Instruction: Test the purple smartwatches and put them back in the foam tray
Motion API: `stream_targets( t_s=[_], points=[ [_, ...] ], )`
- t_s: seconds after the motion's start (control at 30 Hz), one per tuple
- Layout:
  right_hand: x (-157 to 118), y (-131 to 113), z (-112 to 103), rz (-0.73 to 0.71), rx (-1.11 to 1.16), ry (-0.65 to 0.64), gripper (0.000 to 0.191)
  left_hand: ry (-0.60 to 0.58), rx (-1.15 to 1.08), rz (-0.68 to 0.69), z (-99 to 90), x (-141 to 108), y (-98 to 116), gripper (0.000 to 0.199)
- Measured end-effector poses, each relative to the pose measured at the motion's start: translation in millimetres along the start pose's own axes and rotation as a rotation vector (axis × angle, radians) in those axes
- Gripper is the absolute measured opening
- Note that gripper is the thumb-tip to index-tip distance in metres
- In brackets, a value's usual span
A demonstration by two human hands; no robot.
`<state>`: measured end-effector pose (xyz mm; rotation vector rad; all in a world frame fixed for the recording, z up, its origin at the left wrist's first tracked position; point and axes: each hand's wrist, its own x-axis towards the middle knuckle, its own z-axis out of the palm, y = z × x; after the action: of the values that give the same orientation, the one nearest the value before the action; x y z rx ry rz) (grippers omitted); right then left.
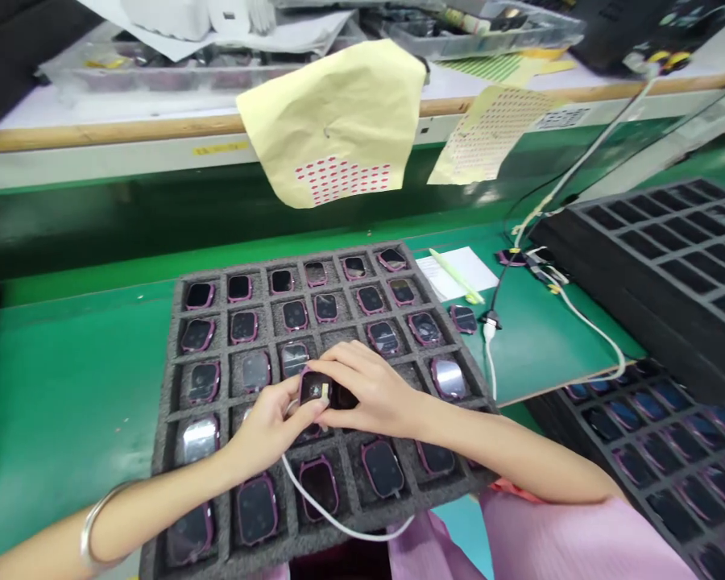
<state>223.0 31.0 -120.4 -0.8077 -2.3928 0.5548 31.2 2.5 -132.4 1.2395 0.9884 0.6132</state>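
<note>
Over the middle of a grey foam tray [163,435], my two hands meet at a purple-edged smartwatch body [312,388]. My left hand [278,415] grips it from the left, thumb across the lower edge by a small pale piece. From a spot hidden behind those fingers, a white cable [344,528] hangs down and curves right over the tray. My right hand [368,383] is closed on the watch's right side, fingers curled over the top. Another dark surface shows under its palm; I cannot tell whether it is held. Similar watch bodies [257,509] lie in the tray's compartments.
Right of the tray are a pale green pen [456,275] on white paper, a loose watch [462,319] and a white cable connector [489,330]. Black trays [616,274] stand further right, another filled one lower down. Yellow sticker sheets [338,113] hang from the shelf edge.
</note>
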Motion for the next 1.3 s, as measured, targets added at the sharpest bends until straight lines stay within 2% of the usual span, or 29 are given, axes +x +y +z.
stream_targets(
  t_s=[0.07, 0.17, 0.23, 0.3, 0.37, 0.43, 0.5, 0.57, 0.63, 0.73, 0.8, 0.87, 0.97, 1.1, 1.2, 1.3],
  points=[
    [2, 0, -4, -0.035, 0.002, -0.008, 0.04, -0.04, 0.01, -0.002, 0.9, -2, 0, 0.033],
    [3, -3, -17, -0.048, 0.061, 0.011, 0.038, -0.125, -0.064, -0.002, 1.7, -5, -1, 0.052],
    [0, -4, -35, 0.003, 0.139, 0.067, 0.039, -0.151, -0.097, -0.026, 2.1, -7, -2, 0.058],
    [-9, 4, -60, 0.085, 0.153, 0.154, 0.038, -0.152, -0.064, -0.055, 2.7, -8, -3, 0.049],
    [-24, 22, -87, 0.186, 0.048, 0.26, 0.033, -0.157, 0.018, -0.053, 3.5, -9, -5, 0.039],
    [-46, 50, -111, 0.3, -0.133, 0.345, 0.026, -0.156, 0.134, -0.028, 4.4, -9, -7, 0.032],
    [-71, 82, -127, 0.417, -0.271, 0.334, 0.029, -0.153, 0.223, -0.004, 4.9, -10, -9, 0.029],
    [-93, 109, -135, 0.498, -0.384, 0.224, 0.038, -0.15, 0.242, 0.008, 5.0, -10, -9, 0.027],
    [-106, 121, -138, 0.512, -0.419, 0.131, 0.043, -0.154, 0.203, 0.005, 5.2, -7, -6, 0.025],
    [-104, 110, -138, 0.474, -0.437, 0.1, 0.044, -0.158, 0.114, 0.004, 8.4, 2, 5, 0.022],
    [-89, 89, -134, 0.402, -0.415, 0.066, 0.037, -0.158, 0.076, 0.037, 13.7, 14, 15, 0.022],
    [-68, 70, -125, 0.284, -0.32, -0.071, 0.031, -0.153, 0.084, 0.085, 21.3, 27, 21, 0.023],
    [-40, 58, -106, 0.159, -0.295, -0.261, 0.038, -0.123, 0.196, 0.157, 32.2, 44, 23, 0.021],
    [-25, 65, -88, 0.13, -0.362, -0.293, 0.049, -0.063, 0.359, 0.286, 35.5, 47, 15, 0.014],
    [-24, 66, -84, 0.099, -0.372, -0.316, 0.042, -0.079, 0.425, 0.329, 31.0, 40, 8, 0.015],
    [-24, 57, -81, 0.104, -0.382, -0.338, 0.039, -0.106, 0.468, 0.334, 25.1, 31, 2, 0.017]
  ],
)
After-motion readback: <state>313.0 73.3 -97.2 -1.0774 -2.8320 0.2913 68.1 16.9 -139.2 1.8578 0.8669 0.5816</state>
